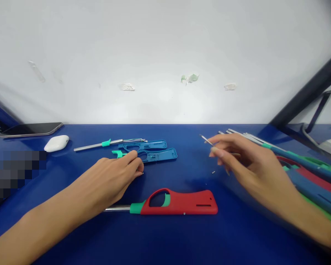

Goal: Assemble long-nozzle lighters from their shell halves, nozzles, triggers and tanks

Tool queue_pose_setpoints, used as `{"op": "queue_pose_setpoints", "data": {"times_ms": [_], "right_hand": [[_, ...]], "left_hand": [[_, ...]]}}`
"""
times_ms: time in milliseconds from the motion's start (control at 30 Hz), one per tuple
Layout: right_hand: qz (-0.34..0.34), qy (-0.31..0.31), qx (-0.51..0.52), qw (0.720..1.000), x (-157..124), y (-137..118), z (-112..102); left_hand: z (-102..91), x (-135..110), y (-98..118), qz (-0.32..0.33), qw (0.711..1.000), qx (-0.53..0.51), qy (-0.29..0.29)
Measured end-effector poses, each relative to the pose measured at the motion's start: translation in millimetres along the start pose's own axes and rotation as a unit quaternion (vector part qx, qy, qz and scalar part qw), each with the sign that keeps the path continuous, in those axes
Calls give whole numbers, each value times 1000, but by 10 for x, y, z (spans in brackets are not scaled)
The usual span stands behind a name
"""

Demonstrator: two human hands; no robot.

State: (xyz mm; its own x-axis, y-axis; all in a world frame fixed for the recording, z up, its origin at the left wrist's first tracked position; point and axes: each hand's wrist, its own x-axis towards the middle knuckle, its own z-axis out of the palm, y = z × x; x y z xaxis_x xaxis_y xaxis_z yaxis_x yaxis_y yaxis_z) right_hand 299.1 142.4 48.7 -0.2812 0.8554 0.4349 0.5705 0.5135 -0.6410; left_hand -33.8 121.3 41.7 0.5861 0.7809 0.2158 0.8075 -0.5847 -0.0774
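Note:
My right hand [237,154] is raised over the right half of the blue table, pinching a thin metal rod [206,140] between thumb and fingers; its lower end is hidden. My left hand [124,169] is closed beside two opened blue lighter shell halves [165,154], its fingertips low over the table. Whatever it may hold is too small to make out. A green trigger piece [117,154] shows just behind that hand. Farther back lies a metal lighter tube with a green collar [106,142]. In front, a whole red gas lighter [182,202] lies on its side, its tube partly behind my left forearm.
Several red, blue and green lighters [314,184] lie piled at the right, partly behind my right arm. A tiny metal piece [213,172] rests near the middle. A white earphone case [56,143] and a phone [31,129] sit at the back left, before a white wall [160,55].

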Motion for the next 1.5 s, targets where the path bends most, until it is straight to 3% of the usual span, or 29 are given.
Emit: {"op": "queue_pose_setpoints", "data": {"times_ms": [133,300,500,633,767,900,1000,1200,1367,1500], "right_hand": [[23,47,71,996,14,-32,9],[46,34,77,995,34,-111,-29],[85,1,298,951,57,-10,-125],[98,22,280,955,39,9,-81],[93,-5,240,966,40,-38,-37],[69,-44,196,977,45,-86,-46],[95,-71,217,969,22,-160,-55],[148,-61,268,950,7,-283,-17],[128,-43,271,953,20,-253,13],[115,-70,252,958,12,-254,-8]], "left_hand": [[41,22,-16,12,998,43,-41],[73,3,-34,-6,999,7,-49],[62,-8,-21,-27,999,-18,-40],[65,6,-2,-42,997,-60,-30],[61,19,18,-52,996,-67,-26],[55,21,51,-69,997,-42,19],[44,25,86,-77,995,-45,34],[-41,49,179,-121,988,-99,17],[-102,22,252,-63,987,-141,38],[-93,2,281,-2,989,-129,72]]}}
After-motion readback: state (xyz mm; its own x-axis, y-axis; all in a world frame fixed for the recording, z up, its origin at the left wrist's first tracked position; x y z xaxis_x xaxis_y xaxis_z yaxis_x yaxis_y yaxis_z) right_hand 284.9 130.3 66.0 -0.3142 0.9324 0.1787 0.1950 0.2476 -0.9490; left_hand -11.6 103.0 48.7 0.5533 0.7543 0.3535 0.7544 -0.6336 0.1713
